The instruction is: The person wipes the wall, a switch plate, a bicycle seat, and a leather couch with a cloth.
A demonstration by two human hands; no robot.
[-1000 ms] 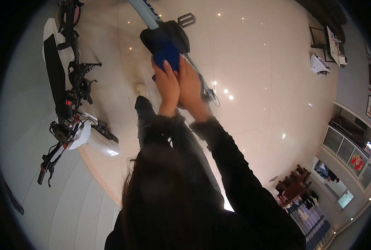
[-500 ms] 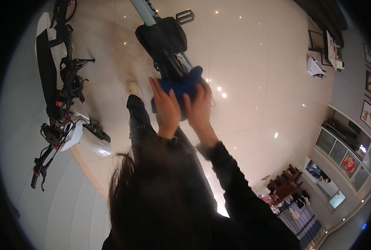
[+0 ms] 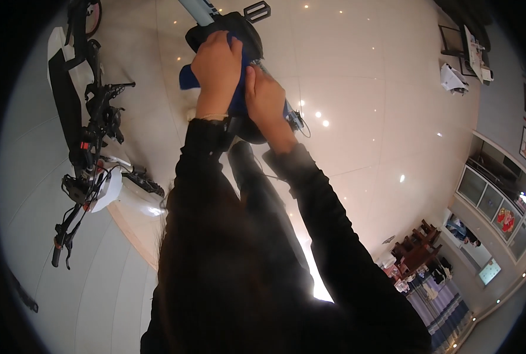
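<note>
Below my hands is a light-blue bike with a black seat (image 3: 250, 36), a light-blue frame tube (image 3: 197, 10) and a black pedal (image 3: 257, 12). A dark blue cloth (image 3: 237, 101) lies over the seat, and a loose flap of it sticks out on the left. My left hand (image 3: 217, 74) presses the cloth onto the seat, its fingers bent over the far part. Nearer to me, my right hand (image 3: 267, 100) grips the cloth along the seat's right side, thumb up; its other fingers are partly hidden.
A white and black motorbike (image 3: 97, 112) stands to the left, its handlebar toward me. Grey panelling (image 3: 92, 277) curves along the lower left. At the far right are a white bag (image 3: 453, 78), a cabinet (image 3: 490, 203) and dark wooden furniture (image 3: 416, 248). The floor (image 3: 357, 118) is glossy tile.
Both hands have moved forward along the seat with the cloth, the left one farther. The left fingers, stretched out before, now bend over the cloth. My view has shifted slightly.
</note>
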